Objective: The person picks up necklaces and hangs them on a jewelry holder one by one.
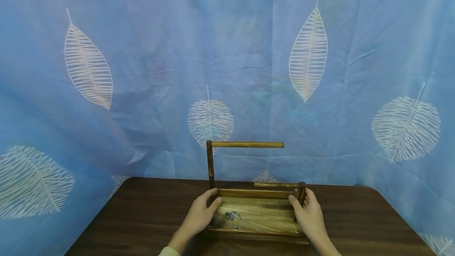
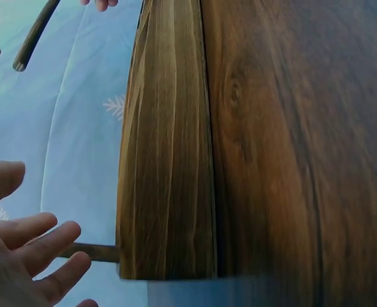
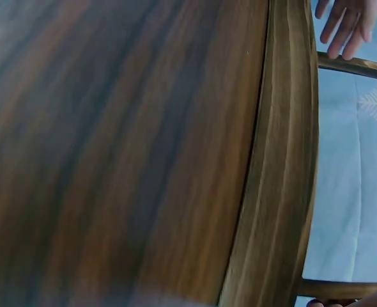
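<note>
A brown wooden jewelry stand (image 1: 256, 234) with a shallow tray base sits on the table. Its tall left post (image 1: 210, 165) bears a bar running right; a shorter right post (image 1: 301, 192) bears a bar running left. A small silvery chain-like heap (image 1: 232, 215) lies in the tray. My left hand (image 1: 199, 214) is at the tray's left end, thumb over the inside; in the left wrist view its fingers (image 2: 41, 246) are spread beside the post. My right hand (image 1: 311, 216) straddles the right post, thumb on the tray side. Its fingertips are mostly cut off in the right wrist view.
The dark wooden table (image 1: 359, 216) extends to both sides of the stand. A blue cloth (image 1: 245, 50) with white leaf prints hangs behind and beside it. Small shiny bits (image 1: 239, 227) lie along the tray's front.
</note>
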`<state>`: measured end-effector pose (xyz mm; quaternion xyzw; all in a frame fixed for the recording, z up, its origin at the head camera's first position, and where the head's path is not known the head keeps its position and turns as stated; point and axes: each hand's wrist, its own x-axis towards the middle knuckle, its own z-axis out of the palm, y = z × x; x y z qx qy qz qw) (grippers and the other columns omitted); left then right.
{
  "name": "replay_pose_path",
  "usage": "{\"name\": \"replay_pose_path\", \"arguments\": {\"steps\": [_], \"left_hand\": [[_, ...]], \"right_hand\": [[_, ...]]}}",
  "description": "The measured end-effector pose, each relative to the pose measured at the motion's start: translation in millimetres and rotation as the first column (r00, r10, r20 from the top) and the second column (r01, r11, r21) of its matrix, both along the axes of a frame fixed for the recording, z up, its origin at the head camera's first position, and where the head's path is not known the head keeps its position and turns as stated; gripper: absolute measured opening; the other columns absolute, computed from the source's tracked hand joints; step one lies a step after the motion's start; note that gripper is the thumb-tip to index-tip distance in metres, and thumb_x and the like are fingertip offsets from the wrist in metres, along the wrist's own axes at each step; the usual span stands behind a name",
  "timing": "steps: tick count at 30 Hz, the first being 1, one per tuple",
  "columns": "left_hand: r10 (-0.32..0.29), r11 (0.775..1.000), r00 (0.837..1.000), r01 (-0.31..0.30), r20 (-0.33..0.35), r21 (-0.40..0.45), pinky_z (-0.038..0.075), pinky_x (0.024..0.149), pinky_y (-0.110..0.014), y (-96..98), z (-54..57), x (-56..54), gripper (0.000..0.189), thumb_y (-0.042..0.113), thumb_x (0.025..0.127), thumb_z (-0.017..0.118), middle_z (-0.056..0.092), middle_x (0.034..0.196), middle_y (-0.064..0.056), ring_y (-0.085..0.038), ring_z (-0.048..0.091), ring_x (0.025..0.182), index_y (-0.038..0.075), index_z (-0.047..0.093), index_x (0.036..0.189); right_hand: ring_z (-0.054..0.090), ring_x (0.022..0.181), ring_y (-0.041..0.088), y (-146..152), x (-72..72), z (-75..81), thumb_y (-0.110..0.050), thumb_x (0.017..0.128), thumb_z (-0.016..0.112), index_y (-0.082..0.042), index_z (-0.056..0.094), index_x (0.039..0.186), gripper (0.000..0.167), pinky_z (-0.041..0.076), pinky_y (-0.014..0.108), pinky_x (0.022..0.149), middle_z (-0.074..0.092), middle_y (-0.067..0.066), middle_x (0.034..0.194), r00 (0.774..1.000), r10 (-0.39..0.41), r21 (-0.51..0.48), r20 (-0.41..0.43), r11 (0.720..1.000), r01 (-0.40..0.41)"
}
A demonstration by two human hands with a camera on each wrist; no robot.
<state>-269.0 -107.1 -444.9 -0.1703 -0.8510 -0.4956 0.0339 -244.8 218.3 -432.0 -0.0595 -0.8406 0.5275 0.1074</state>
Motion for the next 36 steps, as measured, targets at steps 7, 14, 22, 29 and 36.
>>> {"name": "replay_pose_path", "arguments": {"steps": [7, 14, 22, 29, 36], "left_hand": [[0.017, 0.999, 0.999, -0.018, -0.034, -0.029, 0.043, 0.097, -0.066, 8.2, -5.2, -4.9, 0.047, 0.030, 0.100, 0.066, 0.059, 0.136, -0.016, -0.045, 0.051, 0.126, 0.004, 0.059, 0.138], [-0.009, 0.997, 1.000, 0.007, -0.025, -0.081, 0.027, 0.104, -0.074, 16.0, -9.3, -10.4, 0.039, 0.026, 0.098, 0.069, 0.067, 0.126, -0.011, -0.041, 0.057, 0.120, 0.005, 0.066, 0.130], [-0.026, 0.989, 0.999, 0.022, -0.024, -0.146, 0.017, 0.104, -0.073, 23.1, -15.3, -13.7, 0.033, 0.025, 0.095, 0.072, 0.071, 0.120, -0.004, -0.036, 0.062, 0.114, 0.008, 0.072, 0.123], [-0.034, 0.983, 0.999, 0.028, -0.030, -0.182, 0.018, 0.099, -0.075, 22.8, -22.0, -16.0, 0.024, 0.020, 0.090, 0.077, 0.072, 0.116, -0.001, -0.031, 0.066, 0.106, 0.013, 0.077, 0.113], [-0.037, 0.946, 0.994, 0.002, -0.101, -0.323, 0.024, 0.099, -0.074, 26.8, -26.8, -15.4, 0.016, 0.022, 0.084, 0.083, 0.072, 0.108, 0.009, -0.025, 0.057, 0.105, 0.022, 0.081, 0.100]], "right_hand": [[0.037, 0.138, 0.049, -4.6, -6.4, -14.1, -0.035, 0.107, 0.051, 0.004, 0.036, 0.145, 0.057, 0.034, 0.065, 0.108, 0.045, 0.029, 0.143, 0.999, -0.048, -0.022, -0.012, 0.999, 0.047], [0.045, 0.131, 0.047, -4.4, -12.8, -29.1, -0.032, 0.110, 0.042, 0.002, 0.039, 0.144, 0.048, 0.042, 0.065, 0.098, 0.047, 0.029, 0.143, 0.998, -0.036, -0.006, -0.046, 0.999, 0.035], [0.045, 0.131, 0.046, -8.1, -11.9, -31.9, -0.024, 0.112, 0.036, 0.000, 0.042, 0.138, 0.036, 0.042, 0.063, 0.098, 0.054, 0.024, 0.136, 0.996, -0.041, -0.001, -0.078, 0.999, 0.041], [0.040, 0.134, 0.049, -9.7, -9.5, -30.6, -0.022, 0.112, 0.035, 0.001, 0.040, 0.138, 0.036, 0.038, 0.066, 0.102, 0.052, 0.025, 0.137, 0.997, -0.024, -0.011, -0.070, 1.000, 0.023], [0.042, 0.132, 0.049, -7.8, -9.6, -34.1, -0.027, 0.112, 0.035, 0.001, 0.040, 0.139, 0.039, 0.040, 0.066, 0.099, 0.052, 0.025, 0.138, 0.997, -0.029, 0.011, -0.073, 0.999, 0.030]]}}
